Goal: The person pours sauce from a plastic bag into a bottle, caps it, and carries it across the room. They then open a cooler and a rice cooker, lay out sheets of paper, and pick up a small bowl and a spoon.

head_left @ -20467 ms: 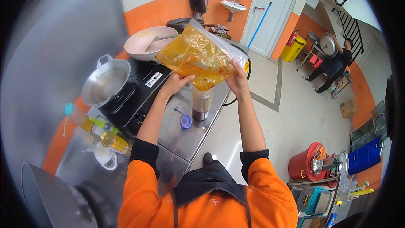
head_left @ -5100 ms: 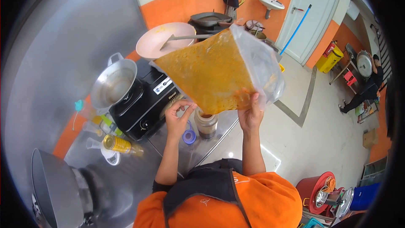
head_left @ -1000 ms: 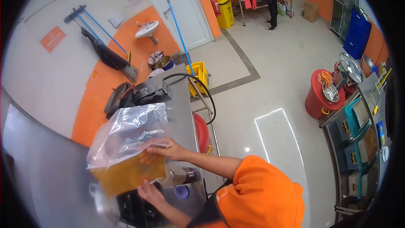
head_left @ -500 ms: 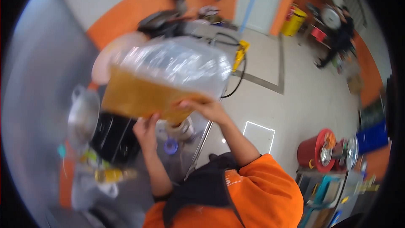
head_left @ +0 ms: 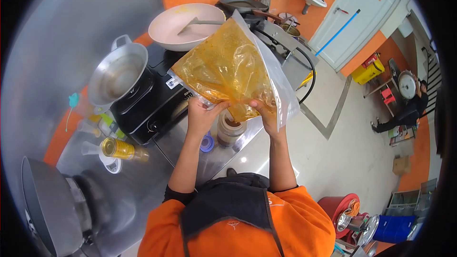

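A clear plastic bag [head_left: 223, 62] of orange-brown sauce hangs tilted in front of me, its empty clear part toward the right. My left hand [head_left: 202, 114] pinches its lower edge between thumb and fingers. On the right side of that edge, my right hand [head_left: 267, 114] grips with the thumb in front and the fingers behind. Just below the bag stands a jar [head_left: 228, 135] with dark contents, its mouth partly covered by the bag. A blue-purple lid [head_left: 207, 143] lies on the steel counter [head_left: 157, 171] beside the jar.
A black gas stove [head_left: 143, 109] carries a metal pot [head_left: 119, 74] and a pink pan [head_left: 166, 26] with a spatula. At left are a yellow can [head_left: 116, 148], a small scale [head_left: 113, 164] and a large grey pan [head_left: 47, 204]. Another person [head_left: 412, 107] stands far right.
The bag has tilted from lying nearly level to hanging at a slant, its sauce side now facing me. My hands have shifted right, and the view has turned.
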Action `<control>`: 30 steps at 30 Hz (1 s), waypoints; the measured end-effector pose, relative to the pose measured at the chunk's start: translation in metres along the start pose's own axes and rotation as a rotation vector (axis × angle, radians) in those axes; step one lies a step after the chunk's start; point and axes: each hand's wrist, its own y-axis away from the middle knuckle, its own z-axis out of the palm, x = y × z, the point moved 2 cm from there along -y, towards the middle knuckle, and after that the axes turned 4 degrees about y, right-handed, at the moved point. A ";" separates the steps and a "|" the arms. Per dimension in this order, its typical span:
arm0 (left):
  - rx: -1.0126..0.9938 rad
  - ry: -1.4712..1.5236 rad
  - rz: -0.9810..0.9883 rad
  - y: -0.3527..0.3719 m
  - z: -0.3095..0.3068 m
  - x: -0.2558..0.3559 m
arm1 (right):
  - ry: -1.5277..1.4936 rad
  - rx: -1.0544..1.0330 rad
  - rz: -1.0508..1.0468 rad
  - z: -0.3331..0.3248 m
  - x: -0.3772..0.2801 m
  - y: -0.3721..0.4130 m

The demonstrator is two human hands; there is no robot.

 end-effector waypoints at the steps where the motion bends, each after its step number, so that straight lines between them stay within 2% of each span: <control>1: 0.009 0.002 0.010 0.000 -0.001 0.001 | 0.045 0.012 -0.038 -0.001 -0.002 0.000; 6: 0.006 -0.053 -0.019 -0.001 -0.003 0.012 | 0.134 -0.020 -0.080 -0.002 -0.019 -0.001; 11: 0.002 -0.065 0.049 0.003 -0.002 0.018 | 0.177 0.037 -0.104 0.000 -0.021 0.005; 15: -0.033 -0.203 0.059 0.001 -0.006 0.019 | 0.209 0.011 -0.111 -0.005 -0.024 0.010; 17: -0.026 -0.277 0.008 0.013 -0.007 0.011 | 0.873 -0.197 -0.079 -0.006 0.004 0.017; 18: 0.018 -0.216 -0.020 0.017 -0.006 0.009 | 0.589 -0.058 -0.415 -0.001 0.004 0.019; 19: 0.057 -0.155 -0.032 0.014 -0.005 0.008 | 0.587 -0.054 -0.431 -0.001 0.007 0.015; 21: 0.041 -0.073 0.006 0.016 -0.005 0.001 | 0.325 0.013 -0.072 -0.003 -0.012 0.020; 23: 0.038 -0.183 0.040 0.011 -0.006 0.002 | 0.401 -0.047 -0.083 -0.003 -0.015 0.024; 27: -0.033 -0.057 -0.075 0.008 -0.002 -0.008 | 0.412 0.069 -0.166 0.005 -0.005 0.021; 29: -0.040 -0.026 -0.111 0.003 0.001 -0.003 | 0.251 0.111 -0.065 0.003 -0.011 0.026; 30: -0.053 0.001 -0.138 0.000 0.002 -0.001 | 0.211 0.144 -0.079 0.005 -0.014 0.025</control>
